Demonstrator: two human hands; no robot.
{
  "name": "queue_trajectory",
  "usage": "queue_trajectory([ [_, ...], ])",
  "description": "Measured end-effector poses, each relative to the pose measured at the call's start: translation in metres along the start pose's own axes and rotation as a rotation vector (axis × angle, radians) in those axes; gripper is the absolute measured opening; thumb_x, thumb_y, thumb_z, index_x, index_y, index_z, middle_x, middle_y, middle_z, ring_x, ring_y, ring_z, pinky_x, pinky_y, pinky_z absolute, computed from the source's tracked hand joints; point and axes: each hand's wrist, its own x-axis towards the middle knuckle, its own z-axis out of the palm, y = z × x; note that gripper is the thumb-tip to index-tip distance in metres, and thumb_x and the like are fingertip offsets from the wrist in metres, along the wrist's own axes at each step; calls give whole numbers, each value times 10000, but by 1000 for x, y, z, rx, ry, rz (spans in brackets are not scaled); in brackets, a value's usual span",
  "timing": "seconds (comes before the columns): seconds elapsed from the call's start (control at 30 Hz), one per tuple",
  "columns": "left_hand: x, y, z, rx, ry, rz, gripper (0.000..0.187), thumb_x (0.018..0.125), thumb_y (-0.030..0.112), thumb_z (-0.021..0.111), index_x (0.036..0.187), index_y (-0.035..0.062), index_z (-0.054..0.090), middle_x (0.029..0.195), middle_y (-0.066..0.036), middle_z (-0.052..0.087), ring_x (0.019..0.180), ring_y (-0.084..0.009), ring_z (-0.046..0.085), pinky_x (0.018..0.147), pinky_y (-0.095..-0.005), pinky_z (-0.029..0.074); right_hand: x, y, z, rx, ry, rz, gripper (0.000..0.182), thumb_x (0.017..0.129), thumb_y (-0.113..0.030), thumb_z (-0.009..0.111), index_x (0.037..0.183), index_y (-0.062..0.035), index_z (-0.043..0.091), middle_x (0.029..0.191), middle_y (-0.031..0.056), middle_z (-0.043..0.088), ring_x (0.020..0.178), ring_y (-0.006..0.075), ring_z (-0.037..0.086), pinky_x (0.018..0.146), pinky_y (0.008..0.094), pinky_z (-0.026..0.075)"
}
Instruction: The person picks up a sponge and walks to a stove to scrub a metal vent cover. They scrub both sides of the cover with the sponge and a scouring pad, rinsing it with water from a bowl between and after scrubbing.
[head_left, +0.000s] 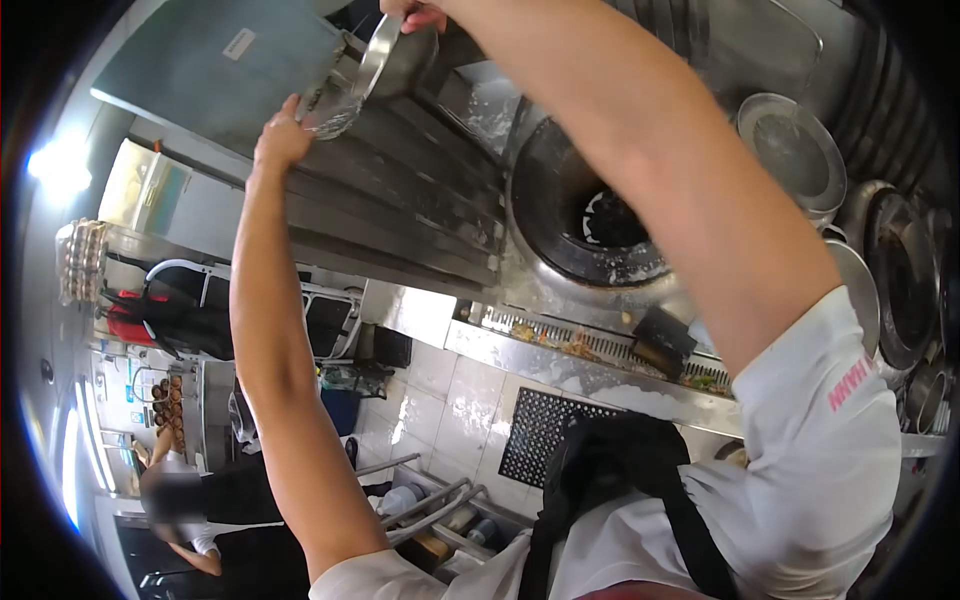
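A shiny metal bowl [376, 62] is tilted at the top of the view, over the steel counter. My right hand [418, 16], partly cut off by the upper frame edge, is closed on its rim. Clear, crinkled material that looks like plastic wrap [338, 120] shows at the bowl's lower edge. There my left hand [283, 138] grips the near side, one finger or thumb pointing up and the others mostly hidden. The bowl's contents cannot be made out.
A wok burner [540, 190] sits beside the ribbed steel counter [420, 175]. Food scraps lie in the drain channel [570, 345]. A round strainer [790, 150] and stacked pans [895, 270] stand at right. Another person [180, 495] works at lower left, near a metal rack [450, 510].
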Motion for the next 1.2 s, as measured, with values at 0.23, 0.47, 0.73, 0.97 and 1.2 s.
queue_trajectory([
  [0.23, 4, 13, -23, 200, -205, -377, 783, 848, 670, 563, 1233, -7, 643, 1270, -263, 608, 1249, -410, 541, 1012, -488, 447, -195, 197, -113, -509, 320, 252, 290, 832, -153, 557, 969, 99, 603, 991, 304, 650, 840, 380, 693, 706, 452, 557],
  [0.47, -51, 51, -32, 198, -75, -475, 953, 816, 831, 449, 1198, -15, 666, 1230, -271, 630, 1211, -430, 564, 1018, -486, 439, -484, 470, -156, -947, 697, 769, 359, 892, -247, 449, 1084, 41, 542, 1050, 307, 634, 921, 413, 660, 757, 465, 539],
  [0.73, -43, 19, -35, -109, 84, -497, 760, 927, 652, 477, 1176, -42, 664, 1095, -226, 700, 1094, -368, 640, 943, -429, 457, -578, 520, -29, -524, 810, 1168, 540, 933, -295, 487, 1393, -62, 331, 1247, 249, 579, 1042, 393, 632, 737, 420, 550],
  [0.97, -94, -33, -48, -501, -101, -229, 535, 957, 433, 616, 1205, -40, 645, 1037, -81, 685, 1005, -132, 587, 905, -268, 439, -638, 508, -42, 456, 908, 1075, 517, 899, -119, 517, 1386, -81, 349, 1152, 124, 602, 723, 206, 623, 473, 298, 537],
  [1.2, -152, -32, -86, -475, -353, -294, 541, 919, 327, 708, 1312, -3, 535, 1034, -52, 657, 910, -111, 569, 769, -256, 455, -572, 366, -11, 517, 694, 852, 704, 895, -113, 517, 1536, -53, 231, 1171, 105, 590, 645, 123, 567, 435, 246, 471],
])
